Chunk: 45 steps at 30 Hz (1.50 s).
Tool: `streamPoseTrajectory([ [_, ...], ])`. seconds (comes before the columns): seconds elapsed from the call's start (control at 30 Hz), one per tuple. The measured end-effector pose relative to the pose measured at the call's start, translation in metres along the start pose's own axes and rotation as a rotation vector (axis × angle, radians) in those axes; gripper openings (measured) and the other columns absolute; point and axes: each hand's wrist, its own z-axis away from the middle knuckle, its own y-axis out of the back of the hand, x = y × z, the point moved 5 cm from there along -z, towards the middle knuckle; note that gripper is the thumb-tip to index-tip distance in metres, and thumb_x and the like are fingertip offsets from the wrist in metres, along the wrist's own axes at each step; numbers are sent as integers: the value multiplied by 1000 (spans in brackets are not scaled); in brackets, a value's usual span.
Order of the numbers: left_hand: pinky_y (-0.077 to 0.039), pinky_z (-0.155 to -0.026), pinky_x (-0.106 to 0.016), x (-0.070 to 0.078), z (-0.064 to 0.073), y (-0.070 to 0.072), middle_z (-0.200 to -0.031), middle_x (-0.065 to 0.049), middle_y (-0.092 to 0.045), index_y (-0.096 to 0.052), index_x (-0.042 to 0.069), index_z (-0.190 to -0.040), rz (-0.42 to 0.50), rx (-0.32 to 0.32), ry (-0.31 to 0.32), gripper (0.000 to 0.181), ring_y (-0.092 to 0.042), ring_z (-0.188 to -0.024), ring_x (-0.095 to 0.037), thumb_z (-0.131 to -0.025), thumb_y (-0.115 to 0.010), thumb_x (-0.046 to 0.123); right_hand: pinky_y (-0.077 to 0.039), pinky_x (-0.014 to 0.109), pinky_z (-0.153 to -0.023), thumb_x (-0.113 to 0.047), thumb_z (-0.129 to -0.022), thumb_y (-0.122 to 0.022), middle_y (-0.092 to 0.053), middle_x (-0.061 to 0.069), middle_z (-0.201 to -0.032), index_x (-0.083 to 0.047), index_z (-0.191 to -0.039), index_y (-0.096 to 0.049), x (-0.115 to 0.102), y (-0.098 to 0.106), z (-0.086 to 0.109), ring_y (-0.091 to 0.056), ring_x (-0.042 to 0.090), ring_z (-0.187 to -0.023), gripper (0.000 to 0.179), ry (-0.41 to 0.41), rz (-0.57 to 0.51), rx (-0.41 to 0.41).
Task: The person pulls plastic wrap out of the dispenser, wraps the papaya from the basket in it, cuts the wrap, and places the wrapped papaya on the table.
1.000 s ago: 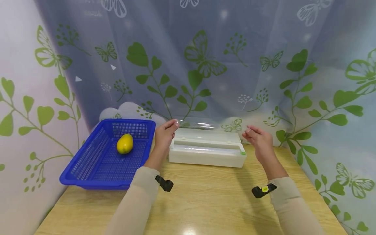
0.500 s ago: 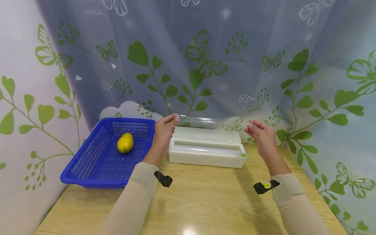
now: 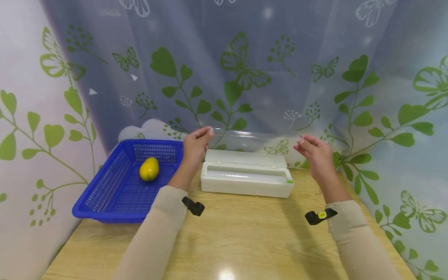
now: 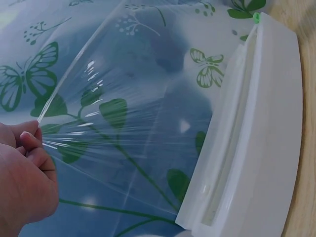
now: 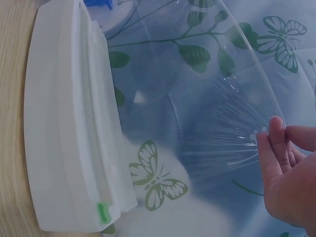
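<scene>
A sheet of clear plastic wrap [image 3: 241,135] stretches between my two hands, above and behind a long white wrap dispenser box [image 3: 245,188] whose lid [image 3: 245,158] is tipped back. My left hand [image 3: 197,149] pinches one corner of the sheet between thumb and fingers; creases fan out from that grip in the left wrist view. At the other corner my right hand [image 3: 316,155] pinches the film, with similar creases in the right wrist view. Inside the box lies the roll of wrap [image 3: 245,175]. A green slider [image 5: 103,213] sits at the box's right end.
Left of the box, a blue plastic basket [image 3: 101,216] holds a yellow, mango-like fruit [image 3: 149,169]. Both stand on a light wooden table [image 3: 241,233]. A curtain [image 3: 196,46] printed with leaves and butterflies hangs close behind the table.
Both hands have risen, drawing the plastic wrap higher above the box, and the right hand has shifted slightly right. Box, basket and fruit stay in place.
</scene>
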Motion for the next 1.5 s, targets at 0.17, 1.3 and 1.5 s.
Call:
streamPoseTrajectory([
  [0.17,-38,-52,-16,10,0,-2,-101,4,-69,-71,5,-124,-11,-14,0,32,-45,-59,-3,-93,-73,14,-58,23,-85,-7,-94,-70,-67,2,-99,-7,-108,-67,-7,-1,-1,-71,12,-83,15,4,0,5],
  [1.3,-38,-50,-14,58,-7,-11,-99,3,-70,-72,5,-121,37,-68,-100,29,-45,-57,-3,-93,-73,13,-59,24,-83,-7,-93,-71,-69,1,-98,-7,-108,-70,-54,-12,-3,-71,14,-83,15,99,15,23],
  [1.5,-39,-50,-14,59,1,-8,-99,3,-68,-71,3,-122,28,-74,-79,30,-44,-57,-4,-93,-74,13,-59,26,-85,-8,-91,-73,-67,2,-101,-6,-112,-69,-51,-11,4,-70,15,-86,21,68,-4,3],
])
